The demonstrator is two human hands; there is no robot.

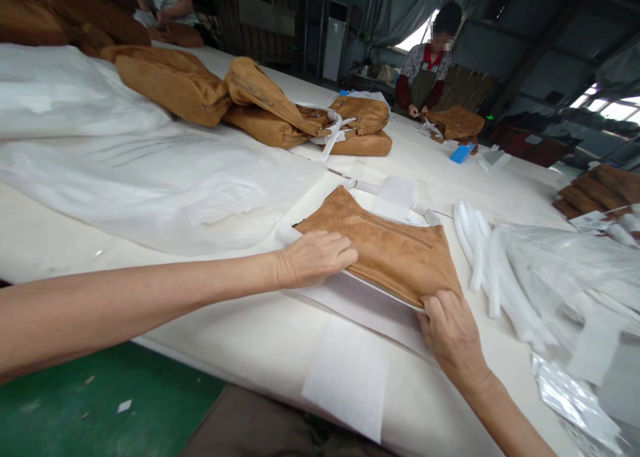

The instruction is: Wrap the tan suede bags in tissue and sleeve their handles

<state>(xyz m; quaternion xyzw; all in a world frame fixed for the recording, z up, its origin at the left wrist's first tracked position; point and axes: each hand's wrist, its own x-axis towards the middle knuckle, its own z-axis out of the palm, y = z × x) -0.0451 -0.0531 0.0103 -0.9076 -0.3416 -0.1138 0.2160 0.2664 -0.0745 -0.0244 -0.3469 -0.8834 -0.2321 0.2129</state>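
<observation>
Tan suede handbag (385,250) lies flat on a long white-covered work table (240,330), near the middle of the view, with a slanting zip seam (395,230) across its face. The left hand (315,260) rests open and palm-down on the bag's left end, its fingers together and gently curved, pressing without gripping. The right hand (450,333) is partly closed, its fingers curled over the bag's lower corner and holding it. A white paper sheet (345,377) lies just below the bag at 6 o'clock. At 3 o'clock, soft white foam tubes (480,257) lie beside a clear plastic bag (565,257), and a silver foil bag (570,400) sits at 4 o'clock. A heap of tan suede bags (265,103) lies at 11 o'clock. At 1 o'clock, a co-worker in a floral top (425,77) handles another tan bag (455,123).
</observation>
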